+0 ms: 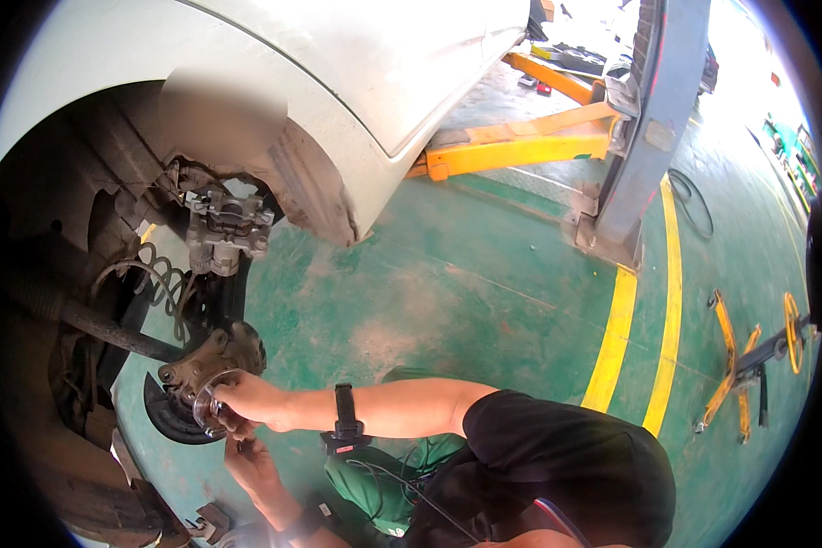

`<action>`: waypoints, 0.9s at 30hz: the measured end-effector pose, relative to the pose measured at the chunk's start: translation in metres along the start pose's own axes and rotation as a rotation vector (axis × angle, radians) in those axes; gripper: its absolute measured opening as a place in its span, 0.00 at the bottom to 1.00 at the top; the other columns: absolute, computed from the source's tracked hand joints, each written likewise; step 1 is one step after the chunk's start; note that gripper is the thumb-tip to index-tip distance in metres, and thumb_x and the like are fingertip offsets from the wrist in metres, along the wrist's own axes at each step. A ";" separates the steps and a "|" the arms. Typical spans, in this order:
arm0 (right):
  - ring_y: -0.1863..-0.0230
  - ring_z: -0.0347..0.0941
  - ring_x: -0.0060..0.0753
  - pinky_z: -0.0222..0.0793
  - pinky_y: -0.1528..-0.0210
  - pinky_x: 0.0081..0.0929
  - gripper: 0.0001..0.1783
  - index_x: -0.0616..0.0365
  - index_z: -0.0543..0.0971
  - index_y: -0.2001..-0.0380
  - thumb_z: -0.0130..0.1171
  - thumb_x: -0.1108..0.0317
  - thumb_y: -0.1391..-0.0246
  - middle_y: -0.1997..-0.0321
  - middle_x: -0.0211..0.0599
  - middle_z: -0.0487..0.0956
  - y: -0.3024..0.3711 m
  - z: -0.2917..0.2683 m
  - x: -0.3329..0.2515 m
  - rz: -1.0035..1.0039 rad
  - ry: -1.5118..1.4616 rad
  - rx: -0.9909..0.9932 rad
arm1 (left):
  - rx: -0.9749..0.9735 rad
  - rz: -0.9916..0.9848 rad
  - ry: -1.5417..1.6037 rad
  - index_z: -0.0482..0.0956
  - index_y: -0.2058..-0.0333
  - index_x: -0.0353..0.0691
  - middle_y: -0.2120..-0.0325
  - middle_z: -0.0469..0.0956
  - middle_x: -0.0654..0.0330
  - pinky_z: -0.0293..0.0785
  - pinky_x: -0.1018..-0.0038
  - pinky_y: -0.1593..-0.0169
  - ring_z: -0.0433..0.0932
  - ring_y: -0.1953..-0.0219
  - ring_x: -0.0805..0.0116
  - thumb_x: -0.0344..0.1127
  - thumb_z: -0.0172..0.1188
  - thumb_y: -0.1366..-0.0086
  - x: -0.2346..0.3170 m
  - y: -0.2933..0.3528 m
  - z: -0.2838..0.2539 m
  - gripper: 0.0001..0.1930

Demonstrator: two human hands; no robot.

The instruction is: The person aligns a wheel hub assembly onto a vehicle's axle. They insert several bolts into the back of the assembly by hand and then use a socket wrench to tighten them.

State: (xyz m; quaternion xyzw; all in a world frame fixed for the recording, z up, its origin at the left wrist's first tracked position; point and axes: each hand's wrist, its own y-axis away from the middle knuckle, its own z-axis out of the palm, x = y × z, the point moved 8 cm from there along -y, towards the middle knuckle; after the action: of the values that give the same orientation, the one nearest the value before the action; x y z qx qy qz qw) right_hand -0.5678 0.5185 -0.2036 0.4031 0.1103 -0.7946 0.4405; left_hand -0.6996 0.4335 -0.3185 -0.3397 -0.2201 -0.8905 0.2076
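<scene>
A shiny round wheel hub (205, 413) sits at the outer end of a rusty steering knuckle (212, 358), with a black curved dust shield (166, 416) behind it. My right hand (247, 398), its arm banded in black, is closed over the hub's edge, its fingertips partly hidden. Just below, my left hand (251, 464) has its fingers pinched together near the hub's lower edge. Something small and dark shows at those fingertips, too small to name. Above the knuckle, a brake caliper (228, 224) hangs inside the wheel arch.
A drive shaft (119, 331) runs to the knuckle, with a coiled line (163, 279) above it. The pale car body (338, 55) overhangs the work. A yellow lift arm (521, 155) meets a grey post (644, 155). A yellow-legged stand (744, 365) is at right.
</scene>
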 end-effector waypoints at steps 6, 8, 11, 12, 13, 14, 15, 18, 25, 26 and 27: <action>0.77 0.75 0.27 0.75 0.78 0.28 0.12 0.58 0.77 0.59 0.48 0.66 0.40 0.75 0.32 0.76 -0.014 -0.012 0.005 -0.024 0.012 0.036 | 0.038 0.030 -0.031 0.73 0.58 0.36 0.67 0.76 0.64 0.65 0.82 0.76 0.73 0.69 0.77 0.31 0.44 0.30 -0.001 0.013 0.016 0.10; 0.77 0.74 0.27 0.75 0.78 0.28 0.12 0.58 0.77 0.58 0.48 0.65 0.39 0.74 0.33 0.76 -0.011 -0.010 0.004 -0.023 -0.001 0.027 | 0.037 0.037 -0.039 0.74 0.62 0.36 0.69 0.77 0.62 0.66 0.81 0.76 0.74 0.71 0.74 0.31 0.45 0.31 0.002 0.022 0.030 0.09; 0.77 0.74 0.27 0.75 0.78 0.27 0.12 0.58 0.77 0.58 0.47 0.65 0.38 0.74 0.33 0.76 -0.001 -0.002 0.002 -0.023 -0.007 -0.033 | -0.065 -0.012 0.032 0.74 0.61 0.36 0.68 0.77 0.62 0.66 0.81 0.76 0.74 0.70 0.75 0.32 0.46 0.31 -0.001 -0.003 0.001 0.09; 0.78 0.74 0.27 0.75 0.78 0.27 0.12 0.58 0.77 0.58 0.47 0.65 0.38 0.74 0.33 0.76 -0.001 -0.002 0.003 -0.014 -0.004 -0.034 | -0.044 -0.018 0.022 0.74 0.61 0.36 0.68 0.77 0.62 0.66 0.81 0.76 0.74 0.70 0.75 0.32 0.47 0.31 -0.004 -0.007 -0.008 0.08; 0.78 0.74 0.27 0.75 0.78 0.27 0.12 0.58 0.77 0.58 0.47 0.65 0.38 0.74 0.34 0.76 -0.001 -0.001 0.003 -0.006 0.000 -0.039 | -0.023 -0.020 0.012 0.74 0.61 0.36 0.68 0.76 0.62 0.66 0.81 0.76 0.73 0.70 0.75 0.32 0.47 0.31 -0.005 -0.006 -0.006 0.08; 0.78 0.74 0.27 0.75 0.78 0.27 0.12 0.57 0.77 0.58 0.46 0.65 0.38 0.74 0.34 0.76 -0.003 -0.003 0.003 -0.011 -0.010 -0.018 | -0.003 -0.022 0.002 0.74 0.61 0.36 0.68 0.76 0.62 0.66 0.81 0.76 0.73 0.70 0.75 0.32 0.47 0.31 -0.005 -0.006 -0.004 0.08; 0.78 0.74 0.27 0.75 0.78 0.27 0.12 0.57 0.77 0.58 0.46 0.65 0.38 0.74 0.34 0.76 -0.004 -0.005 0.004 -0.017 -0.020 0.003 | 0.005 -0.003 0.010 0.74 0.60 0.36 0.69 0.76 0.62 0.66 0.82 0.76 0.72 0.71 0.75 0.32 0.47 0.31 -0.004 -0.003 -0.001 0.08; 0.78 0.74 0.26 0.75 0.78 0.26 0.12 0.58 0.77 0.58 0.47 0.64 0.38 0.73 0.34 0.76 -0.002 -0.003 0.002 -0.005 -0.019 0.008 | 0.020 0.028 0.017 0.73 0.58 0.36 0.69 0.75 0.64 0.64 0.83 0.75 0.72 0.70 0.76 0.33 0.47 0.30 0.000 0.018 0.030 0.09; 0.78 0.74 0.25 0.74 0.80 0.25 0.10 0.60 0.77 0.60 0.52 0.67 0.40 0.75 0.32 0.75 -0.019 -0.007 0.008 -0.057 0.045 -0.036 | -0.028 0.020 -0.001 0.73 0.56 0.39 0.68 0.76 0.65 0.63 0.83 0.76 0.74 0.69 0.77 0.34 0.45 0.28 -0.003 0.004 0.018 0.09; 0.79 0.73 0.25 0.73 0.81 0.25 0.09 0.60 0.77 0.60 0.53 0.67 0.41 0.75 0.32 0.75 -0.020 -0.005 0.008 -0.059 0.063 -0.030 | -0.021 0.031 0.020 0.73 0.56 0.38 0.68 0.76 0.64 0.64 0.82 0.76 0.74 0.70 0.76 0.33 0.46 0.29 0.000 0.011 0.026 0.09; 0.79 0.73 0.25 0.72 0.82 0.24 0.09 0.60 0.77 0.61 0.53 0.68 0.41 0.75 0.32 0.75 -0.020 -0.003 0.008 -0.062 0.080 -0.024 | -0.033 0.023 0.029 0.73 0.56 0.38 0.68 0.76 0.64 0.64 0.82 0.76 0.74 0.70 0.76 0.33 0.46 0.28 -0.001 0.009 0.024 0.09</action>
State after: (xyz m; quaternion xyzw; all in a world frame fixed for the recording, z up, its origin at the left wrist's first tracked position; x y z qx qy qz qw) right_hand -0.5842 0.5266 -0.2148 0.4256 0.1498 -0.7896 0.4160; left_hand -0.6817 0.4390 -0.3010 -0.3325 -0.1984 -0.8966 0.2152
